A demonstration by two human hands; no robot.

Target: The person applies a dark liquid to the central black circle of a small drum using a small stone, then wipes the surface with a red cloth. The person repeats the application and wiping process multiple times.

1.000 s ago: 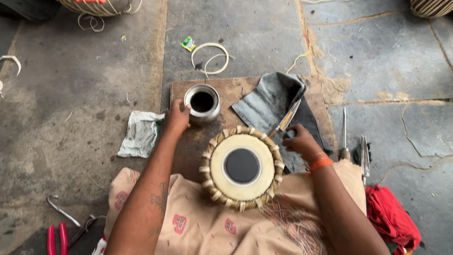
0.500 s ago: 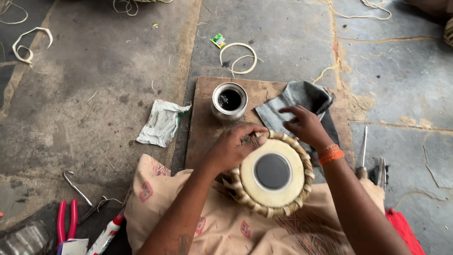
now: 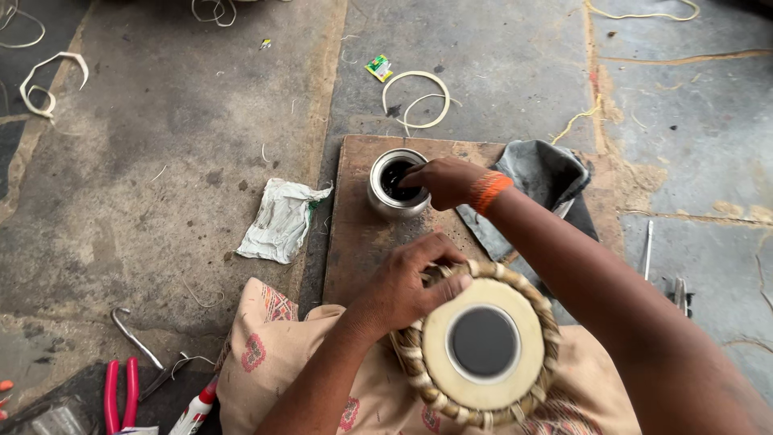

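Right hand (image 3: 444,179) reached across wooden board (image 3: 354,242), fingertips dipped into small metal pot (image 3: 396,184) of black paste; whether fingers pinched anything inside, could not tell. Left hand (image 3: 411,283) curled over near rim of small drum (image 3: 481,345), fingers bent, gripping braided edge, thumb against pale skin. Drum sat in lap on patterned cloth (image 3: 266,354), black spot facing up. Grey rag (image 3: 547,173) lay on board just beside pot. Crumpled paper (image 3: 280,219) on floor left of board. Red-handled pliers (image 3: 119,395) well apart, bottom left.
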